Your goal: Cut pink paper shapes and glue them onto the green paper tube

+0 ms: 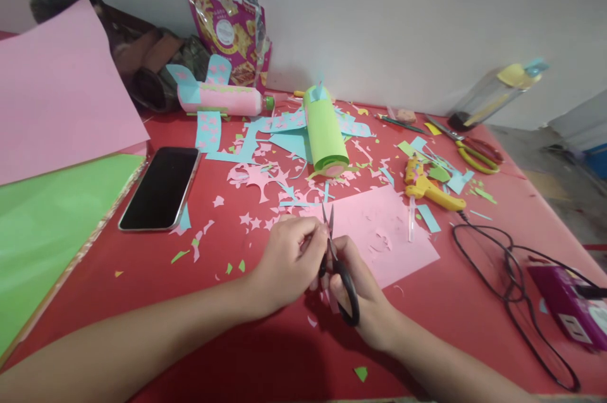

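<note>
My right hand [365, 292] grips a pair of small scissors with black handles [348, 295]; their blades point away from me and are slightly apart. Close against the blades, my left hand [291, 254] is closed in a pinch. A small piece of pink paper [332, 303] shows below its fingertips, mostly hidden by the fingers and scissors. Beyond both hands lies a pink sheet [403, 251] with a cut-out hole. Small pink paper stars [255, 223] and scraps lie beside my left hand.
At the back are a green paper-covered cylinder [325, 131] and a pink-wrapped bottle [227, 99], both with blue paper wings. A yellow glue gun [434, 191], its cord, pliers [478, 156] and a purple power socket box [564, 302] occupy the right. A phone [161, 188] and large coloured sheets [61, 99] are left.
</note>
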The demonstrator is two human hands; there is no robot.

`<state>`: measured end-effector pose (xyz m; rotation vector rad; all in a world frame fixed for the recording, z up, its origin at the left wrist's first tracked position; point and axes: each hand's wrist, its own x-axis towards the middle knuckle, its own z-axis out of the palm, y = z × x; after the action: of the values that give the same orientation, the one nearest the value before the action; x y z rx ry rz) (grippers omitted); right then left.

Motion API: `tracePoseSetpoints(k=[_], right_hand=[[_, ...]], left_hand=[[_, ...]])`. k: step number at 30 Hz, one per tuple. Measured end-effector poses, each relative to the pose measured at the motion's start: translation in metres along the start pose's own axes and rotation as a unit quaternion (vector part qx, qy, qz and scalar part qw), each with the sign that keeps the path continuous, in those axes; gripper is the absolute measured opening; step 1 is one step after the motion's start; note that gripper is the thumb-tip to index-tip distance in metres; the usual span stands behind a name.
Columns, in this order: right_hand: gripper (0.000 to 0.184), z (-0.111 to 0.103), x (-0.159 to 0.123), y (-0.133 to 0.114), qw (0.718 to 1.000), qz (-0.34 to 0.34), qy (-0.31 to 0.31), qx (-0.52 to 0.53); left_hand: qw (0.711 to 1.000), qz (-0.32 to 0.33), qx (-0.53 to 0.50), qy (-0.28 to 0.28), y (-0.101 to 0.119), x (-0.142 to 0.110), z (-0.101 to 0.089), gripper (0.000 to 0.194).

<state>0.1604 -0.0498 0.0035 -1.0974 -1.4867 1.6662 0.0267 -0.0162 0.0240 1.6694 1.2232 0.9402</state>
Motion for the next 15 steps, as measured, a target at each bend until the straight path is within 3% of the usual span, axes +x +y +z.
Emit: tracePoseSetpoints(k=[15], right_hand=[[0.031, 0.0009, -0.0003, 0.0053, 1.0, -0.004, 0.013, -0.027]], left_hand=[[1.0, -0.011, 0.023, 0.016, -0.001, 0.0001, -0.0003, 0.031]])
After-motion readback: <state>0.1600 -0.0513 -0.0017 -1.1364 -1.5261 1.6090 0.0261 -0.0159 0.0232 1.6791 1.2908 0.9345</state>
